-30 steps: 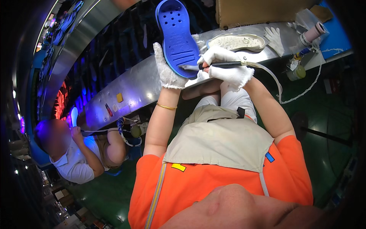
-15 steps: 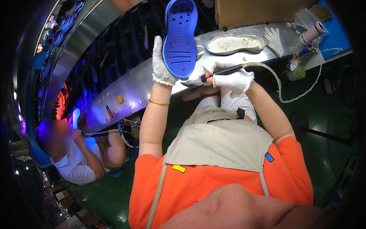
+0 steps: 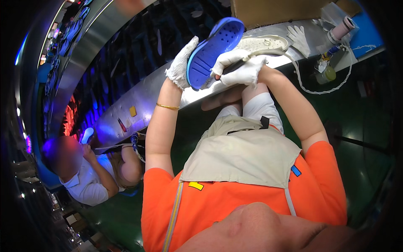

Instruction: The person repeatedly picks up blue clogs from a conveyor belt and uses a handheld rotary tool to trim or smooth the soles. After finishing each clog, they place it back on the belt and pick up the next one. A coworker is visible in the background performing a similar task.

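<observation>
My left hand [image 3: 183,63], in a white glove, grips a blue shoe sole [image 3: 216,50] by its left edge. The sole is tilted, with its holed end up and to the right and its grooved end nearer me. In a white glove with bare fingertips, my right hand [image 3: 241,71] closes round a black pen-shaped applicator [image 3: 234,66] at the sole's right edge. A pale hose [image 3: 268,52] runs from the applicator. Its tip is hidden by my hand and the sole. Behind the right hand a white sole [image 3: 273,42] lies on the metal bench [image 3: 147,90].
A loose white glove [image 3: 298,40] lies near a pink roll [image 3: 343,28] and a green-lidded jar [image 3: 326,76]. A cardboard box [image 3: 273,12] stands behind. Leftward are a yellow block [image 3: 133,111], a small red tool [image 3: 121,125] and a seated co-worker [image 3: 86,180]. A dark conveyor [image 3: 117,59] runs beyond the bench.
The blue sole has tilted, its holed end swinging right and its grooved end dropping slightly. My right hand has moved up against the sole's right edge, bringing the applicator and hose with it.
</observation>
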The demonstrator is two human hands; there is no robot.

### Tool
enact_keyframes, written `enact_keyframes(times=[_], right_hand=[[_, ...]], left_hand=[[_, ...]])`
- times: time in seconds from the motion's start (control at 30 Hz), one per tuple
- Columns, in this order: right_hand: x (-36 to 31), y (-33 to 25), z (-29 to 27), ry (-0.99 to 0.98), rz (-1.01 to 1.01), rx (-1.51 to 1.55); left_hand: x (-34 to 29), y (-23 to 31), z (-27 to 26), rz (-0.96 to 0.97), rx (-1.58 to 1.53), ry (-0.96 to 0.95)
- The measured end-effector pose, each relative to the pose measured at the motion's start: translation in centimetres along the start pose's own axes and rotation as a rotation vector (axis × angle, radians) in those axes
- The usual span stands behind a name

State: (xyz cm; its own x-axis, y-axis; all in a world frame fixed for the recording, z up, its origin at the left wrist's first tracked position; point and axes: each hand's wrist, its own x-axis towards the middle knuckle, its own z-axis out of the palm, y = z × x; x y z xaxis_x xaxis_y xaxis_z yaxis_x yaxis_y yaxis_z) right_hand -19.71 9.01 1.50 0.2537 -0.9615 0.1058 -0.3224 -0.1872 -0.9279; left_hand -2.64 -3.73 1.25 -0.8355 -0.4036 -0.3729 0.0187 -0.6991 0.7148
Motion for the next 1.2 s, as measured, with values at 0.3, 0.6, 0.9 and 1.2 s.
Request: enact_keyframes(times=[0.3, 0.6, 0.9, 1.2], right_hand=[[0.1, -0.9, -1.5, -0.054, 0.093, -0.173], [-1.1, -1.8, -1.6, 0.136, -0.086, 0.137], [-2.5, -1.6, 2.0, 0.122, 0.051, 0.444], [-2.6, -2.9, 3.9, 0.311, -0.082, 0.120]], left_hand=[[0.6, 0.0, 0.0, -0.085, 0.112, 0.036], [-0.2, -0.2, 0.7, -0.072, 0.004, -0.043], [-0.4, -2.9, -0.3, 0.248, -0.351, -0.043], [-0.3, -6.0, -0.2, 0.457, -0.416, 0.053]])
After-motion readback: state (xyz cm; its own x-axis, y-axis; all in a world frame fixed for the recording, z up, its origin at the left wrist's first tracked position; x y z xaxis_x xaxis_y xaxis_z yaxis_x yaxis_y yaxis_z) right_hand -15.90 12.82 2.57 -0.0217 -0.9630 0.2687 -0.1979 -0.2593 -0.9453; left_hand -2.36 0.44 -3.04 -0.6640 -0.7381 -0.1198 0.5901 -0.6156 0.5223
